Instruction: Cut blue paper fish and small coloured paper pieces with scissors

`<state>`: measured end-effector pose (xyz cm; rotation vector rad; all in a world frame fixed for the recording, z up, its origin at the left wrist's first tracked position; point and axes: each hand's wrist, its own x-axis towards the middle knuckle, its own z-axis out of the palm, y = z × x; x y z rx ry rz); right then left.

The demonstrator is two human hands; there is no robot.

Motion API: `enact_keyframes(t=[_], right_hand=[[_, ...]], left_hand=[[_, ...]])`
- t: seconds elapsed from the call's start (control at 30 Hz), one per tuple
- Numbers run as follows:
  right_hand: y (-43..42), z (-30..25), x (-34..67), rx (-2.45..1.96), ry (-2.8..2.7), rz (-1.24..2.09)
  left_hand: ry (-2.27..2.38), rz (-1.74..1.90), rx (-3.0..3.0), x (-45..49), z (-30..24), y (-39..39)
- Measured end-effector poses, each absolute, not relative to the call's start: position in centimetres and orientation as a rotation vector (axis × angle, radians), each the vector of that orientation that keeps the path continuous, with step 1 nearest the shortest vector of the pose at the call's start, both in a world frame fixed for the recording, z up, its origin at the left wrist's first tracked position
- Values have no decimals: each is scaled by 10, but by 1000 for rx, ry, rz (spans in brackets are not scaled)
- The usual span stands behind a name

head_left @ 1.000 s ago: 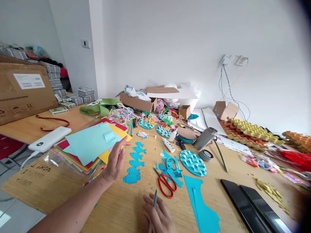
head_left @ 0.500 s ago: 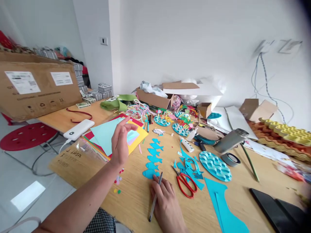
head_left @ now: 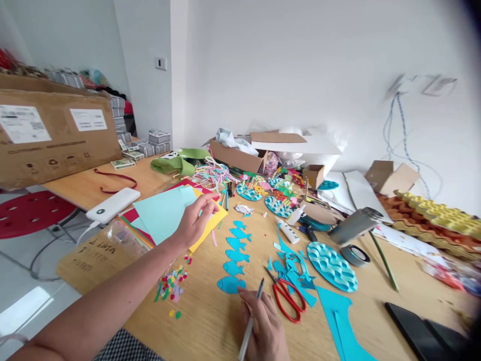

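Observation:
A grey pen (head_left: 251, 318) is held in my right hand (head_left: 265, 326), whose fingertips rest at the tail of the lowest blue paper fish (head_left: 229, 285). Above that one, several more blue paper fish (head_left: 237, 255) lie in a column, with drawn eyes. My left hand (head_left: 195, 220) hovers over the yellow sheet at the edge of the coloured paper stack (head_left: 161, 208), its fingers loosely bent and nothing visible in them. Red-handled scissors (head_left: 287, 298) lie to the right of my right hand, beside blue paper scraps (head_left: 296, 273).
Small coloured paper dots (head_left: 173, 283) lie below my left forearm. On the right are a wavy blue oval (head_left: 332, 265), a roll of tape (head_left: 355, 254), a metal flask (head_left: 355, 224) and a black phone (head_left: 409, 326). A glue bottle (head_left: 288, 230) lies behind the scraps.
My left hand has turned and lowered towards the yellow sheet, its fingers now more bent. My right hand has drawn back slightly with the pen, uncovering more of the lowest fish. The dots show more.

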<state>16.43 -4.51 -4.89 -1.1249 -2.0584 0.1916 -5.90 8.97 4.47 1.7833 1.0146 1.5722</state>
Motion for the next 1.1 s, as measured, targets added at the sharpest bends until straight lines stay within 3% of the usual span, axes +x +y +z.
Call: enact_keyframes(t=[0.27,0.47,0.6,1.1], right_hand=[[11,-6,168,-1296,-1750,215],[36,-30,174,-1310,-1566,168],[37,-45,185,-1327,-1625,173],[40,-43,193,-1362,-1574,96]], left_hand=[[1355,1083,2391,-66,6,114],[1732,548,2473,-77,-6,109],[1739,294,2438,-71,-16,104],[1780,355,2490,-68,-28,105]])
